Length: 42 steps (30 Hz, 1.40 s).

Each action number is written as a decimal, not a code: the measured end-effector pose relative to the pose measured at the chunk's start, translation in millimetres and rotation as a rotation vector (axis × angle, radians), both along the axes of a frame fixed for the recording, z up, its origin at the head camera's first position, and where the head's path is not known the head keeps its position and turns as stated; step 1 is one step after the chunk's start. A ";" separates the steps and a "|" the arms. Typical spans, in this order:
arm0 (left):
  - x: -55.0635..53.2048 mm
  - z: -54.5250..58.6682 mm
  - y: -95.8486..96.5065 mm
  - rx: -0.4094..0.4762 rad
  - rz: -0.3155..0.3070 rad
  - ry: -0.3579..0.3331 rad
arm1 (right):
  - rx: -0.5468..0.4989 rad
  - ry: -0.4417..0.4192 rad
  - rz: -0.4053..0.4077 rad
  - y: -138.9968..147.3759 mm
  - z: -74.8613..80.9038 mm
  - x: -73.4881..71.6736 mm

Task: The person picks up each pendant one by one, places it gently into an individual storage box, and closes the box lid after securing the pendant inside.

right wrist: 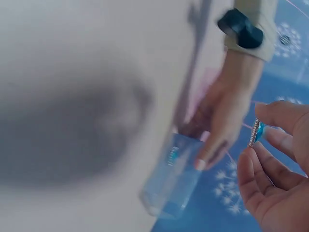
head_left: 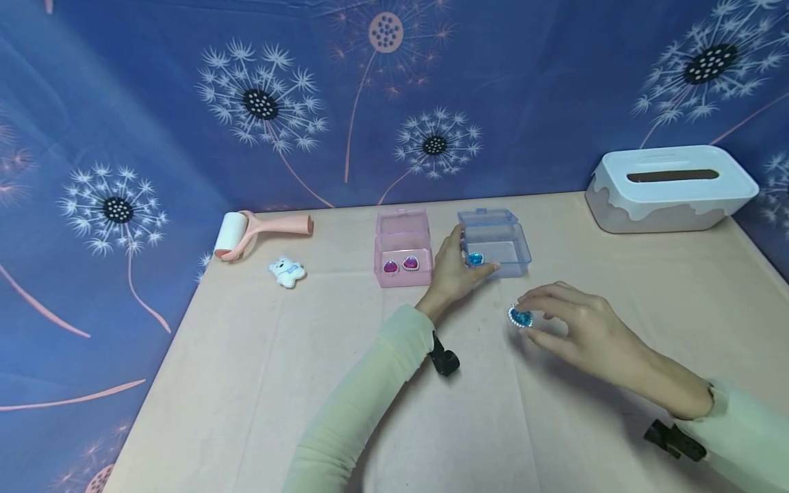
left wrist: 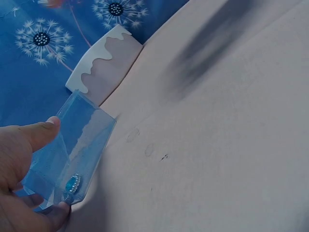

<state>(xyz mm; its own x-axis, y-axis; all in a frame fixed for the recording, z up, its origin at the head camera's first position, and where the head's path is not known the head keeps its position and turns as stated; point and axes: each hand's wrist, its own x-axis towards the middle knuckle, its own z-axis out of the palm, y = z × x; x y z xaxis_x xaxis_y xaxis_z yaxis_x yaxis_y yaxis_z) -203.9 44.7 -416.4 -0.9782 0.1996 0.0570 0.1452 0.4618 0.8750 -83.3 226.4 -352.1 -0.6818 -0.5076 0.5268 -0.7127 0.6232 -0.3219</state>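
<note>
My left hand grips the left side of an open translucent blue plastic box, thumb along the front and fingers at the far left. Inside the box, at its left end, lies a blue gem ornament edged with small clear stones. A second blue gem ornament of the same look is pinched between the thumb and fingers of my right hand, in front of the box and above the table. The right wrist view shows this held ornament edge-on between the fingertips.
Left of the blue box stands an open pink box with two magenta gem ornaments in it. Farther left are a small pale-blue bear figure and a lint roller. A white-and-grey tissue box sits back right.
</note>
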 end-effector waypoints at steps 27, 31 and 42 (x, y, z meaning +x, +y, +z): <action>-0.8 3.0 -1.6 -0.018 -0.005 0.005 | 0.036 -0.300 -0.207 -6.9 -4.4 -130.5; -1.3 2.4 -1.6 -0.011 0.000 -0.005 | 0.141 -0.363 -0.181 -8.8 -13.1 -141.7; 0.9 2.6 -1.3 -0.008 -0.004 -0.024 | 0.396 -0.438 -0.102 -12.2 -19.0 -153.3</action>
